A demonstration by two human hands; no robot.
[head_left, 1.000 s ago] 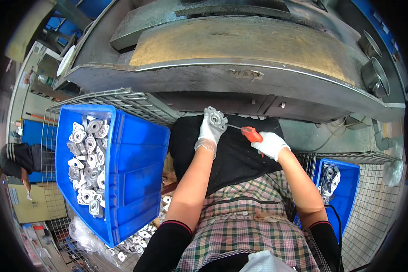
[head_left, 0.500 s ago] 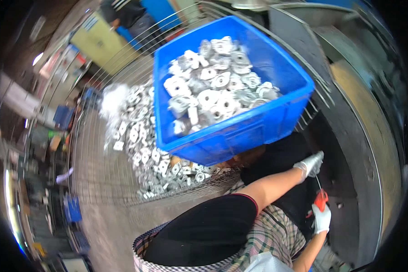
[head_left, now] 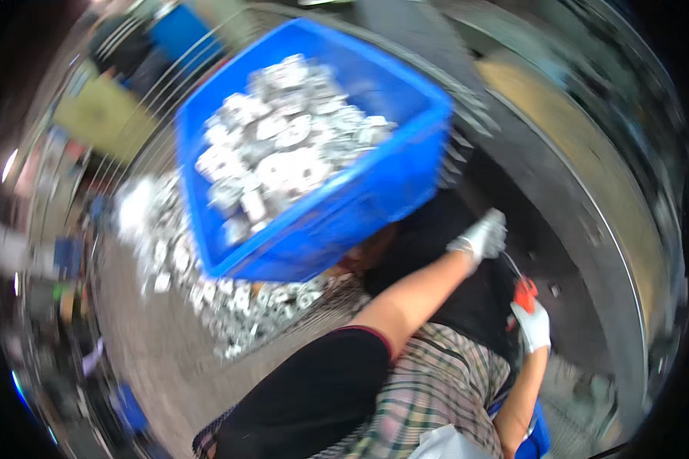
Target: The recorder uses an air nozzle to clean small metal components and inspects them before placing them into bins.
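In the head view, the gloved left hand (head_left: 480,239) is closed around a blurred grey metal part (head_left: 497,220); below and right of it, the gloved right hand (head_left: 533,325) grips a red-handled tool (head_left: 524,291). Left of the left hand sits a blue bin (head_left: 344,229).

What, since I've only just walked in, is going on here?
A person grips a red tool in the gloved right hand; its thin shaft points toward the left hand, though blur hides whether that holds anything. A blue bin heaped with metal parts stands to the left, with loose parts lying below it.
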